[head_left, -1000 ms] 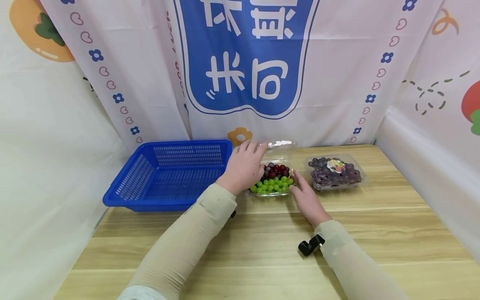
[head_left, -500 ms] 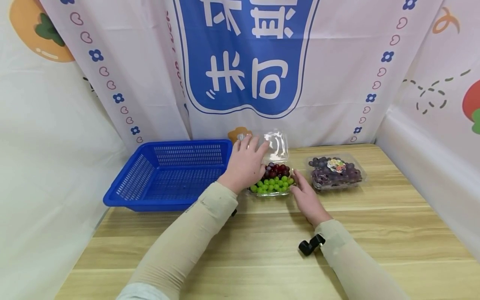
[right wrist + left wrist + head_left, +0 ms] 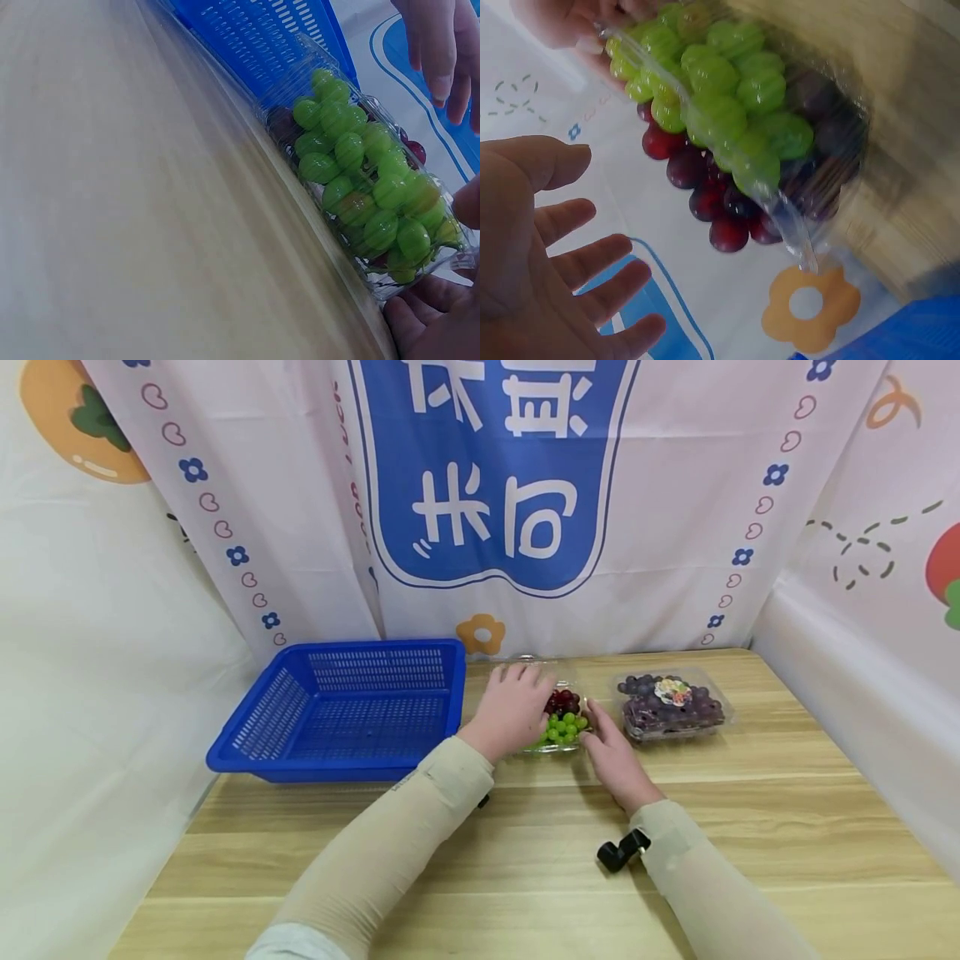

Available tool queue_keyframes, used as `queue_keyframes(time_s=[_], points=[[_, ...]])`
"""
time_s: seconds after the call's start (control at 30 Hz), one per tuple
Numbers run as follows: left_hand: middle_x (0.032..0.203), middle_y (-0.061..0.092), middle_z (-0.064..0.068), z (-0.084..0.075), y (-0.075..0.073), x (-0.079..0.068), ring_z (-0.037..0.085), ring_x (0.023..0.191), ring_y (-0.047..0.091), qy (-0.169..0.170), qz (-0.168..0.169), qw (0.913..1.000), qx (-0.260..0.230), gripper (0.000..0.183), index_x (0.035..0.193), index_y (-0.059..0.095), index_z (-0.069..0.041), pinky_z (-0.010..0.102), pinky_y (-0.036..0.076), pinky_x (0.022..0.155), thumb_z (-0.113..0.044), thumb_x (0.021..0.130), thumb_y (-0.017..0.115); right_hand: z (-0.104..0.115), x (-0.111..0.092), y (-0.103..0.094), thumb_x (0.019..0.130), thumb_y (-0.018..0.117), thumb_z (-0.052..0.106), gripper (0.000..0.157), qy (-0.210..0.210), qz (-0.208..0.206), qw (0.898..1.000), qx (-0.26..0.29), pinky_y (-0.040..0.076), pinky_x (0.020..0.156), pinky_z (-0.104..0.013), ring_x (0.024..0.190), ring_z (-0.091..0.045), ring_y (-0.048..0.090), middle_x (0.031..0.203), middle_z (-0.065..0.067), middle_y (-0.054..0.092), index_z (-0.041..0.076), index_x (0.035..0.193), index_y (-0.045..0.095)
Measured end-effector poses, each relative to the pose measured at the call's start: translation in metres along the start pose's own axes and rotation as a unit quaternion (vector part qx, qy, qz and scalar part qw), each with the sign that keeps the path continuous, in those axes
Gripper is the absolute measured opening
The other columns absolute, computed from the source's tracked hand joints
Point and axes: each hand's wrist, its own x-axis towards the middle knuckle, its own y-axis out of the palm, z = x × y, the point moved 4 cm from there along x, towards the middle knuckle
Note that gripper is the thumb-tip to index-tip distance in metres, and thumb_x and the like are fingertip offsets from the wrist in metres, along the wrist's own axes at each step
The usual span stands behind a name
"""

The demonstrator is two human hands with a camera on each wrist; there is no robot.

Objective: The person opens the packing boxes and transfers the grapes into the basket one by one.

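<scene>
A clear plastic fruit box [image 3: 561,748] with its lid [image 3: 528,662] open at the back stands in the middle of the table. Green grapes [image 3: 349,150] fill its front, and dark red grapes [image 3: 727,232] lie behind them. My left hand [image 3: 513,706] is over the box's left part, fingers spread and relaxed, hiding some of the grapes; the left wrist view shows its palm [image 3: 525,247] with nothing in it. At the right end, my right hand [image 3: 617,762] holds the box, with thumb and fingers about its corner.
To the left stands a blue slotted plastic basket [image 3: 367,735]. A second clear box [image 3: 671,706], closed and labelled, holds dark purple grapes on the right. Behind the wooden table [image 3: 555,877] hangs a printed cloth [image 3: 660,543].
The lid stood raised behind the box half a second ago and is now lower. My left hand has moved right and slightly down, over the grapes. My right hand stays put.
</scene>
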Motion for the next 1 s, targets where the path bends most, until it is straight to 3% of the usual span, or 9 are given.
queue_keyframes(time_s=[0.27, 0.63, 1.0], points=[[0.138, 0.055, 0.003, -0.017, 0.010, 0.009, 0.026, 0.130, 0.047, 0.031, 0.039, 0.9987, -0.011, 0.043, 0.145, 0.054, -0.023, 0.050, 0.043, 0.105, -0.030, 0.103, 0.056, 0.000, 0.000, 0.000, 0.107, 0.044, 0.023, 0.066, -0.014, -0.003, 1.000, 0.007, 0.020, 0.120, -0.052, 0.151, -0.032, 0.021, 0.166, -0.009, 0.022, 0.020, 0.164, 0.011], [0.137, 0.053, 0.003, -0.035, 0.026, 0.020, 0.024, 0.132, 0.044, 0.100, 0.089, 0.9899, -0.049, 0.041, 0.144, 0.057, -0.025, 0.045, 0.041, 0.108, -0.027, 0.104, 0.055, -0.007, -0.003, -0.001, 0.106, 0.043, 0.018, 0.068, -0.006, 0.011, 1.000, 0.026, 0.017, 0.121, -0.050, 0.152, -0.028, 0.017, 0.167, -0.004, 0.021, 0.022, 0.165, 0.009], [0.142, 0.049, 0.005, -0.037, 0.030, 0.033, 0.023, 0.129, 0.043, 0.099, 0.135, 0.9858, 0.001, 0.042, 0.147, 0.056, -0.028, 0.045, 0.042, 0.106, -0.033, 0.105, 0.054, -0.003, -0.002, -0.001, 0.103, 0.043, 0.017, 0.070, -0.009, 0.006, 0.999, 0.030, 0.019, 0.121, -0.048, 0.152, -0.025, 0.018, 0.167, -0.003, 0.019, 0.023, 0.165, 0.010]])
